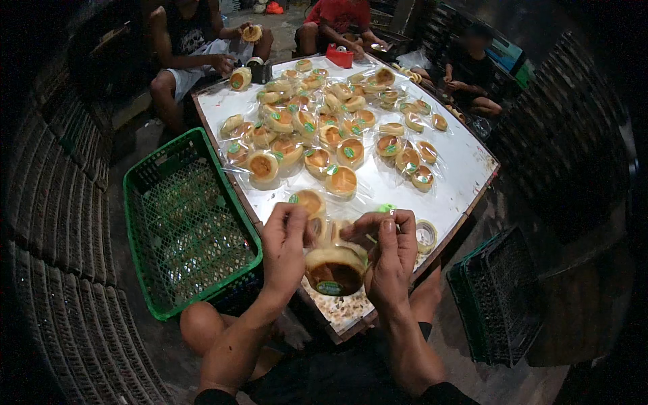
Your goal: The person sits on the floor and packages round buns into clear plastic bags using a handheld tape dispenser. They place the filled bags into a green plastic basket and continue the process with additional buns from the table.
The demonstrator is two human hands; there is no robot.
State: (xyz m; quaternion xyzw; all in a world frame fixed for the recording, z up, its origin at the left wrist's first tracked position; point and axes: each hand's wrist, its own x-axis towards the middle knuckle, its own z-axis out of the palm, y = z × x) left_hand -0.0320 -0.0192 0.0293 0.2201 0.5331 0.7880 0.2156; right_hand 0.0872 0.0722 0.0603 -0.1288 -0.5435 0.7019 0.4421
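Between my hands, above the near corner of the white table [455, 190], hangs a clear plastic bag of round browned breads [334, 271] with a green label. My left hand [286, 243] pinches the bag's upper left part, its fingers slightly blurred. My right hand [392, 253] grips the right side, thumb and fingertips together. Just beyond lies another bagged bread [307, 201]. Many bagged round breads [306, 121] with green labels are heaped over the table's middle and far part. A roll of clear tape [426, 236] lies right of my right hand, and a bright green object [386, 208] shows behind my fingers.
A green plastic crate [195, 238] stands left of the table, with dark crates [493, 298] at the right. A red tape dispenser [339, 55] and a black one [260, 71] are at the far edge. Several people sit around the far side. Stacked slatted trays [66, 304] line the left.
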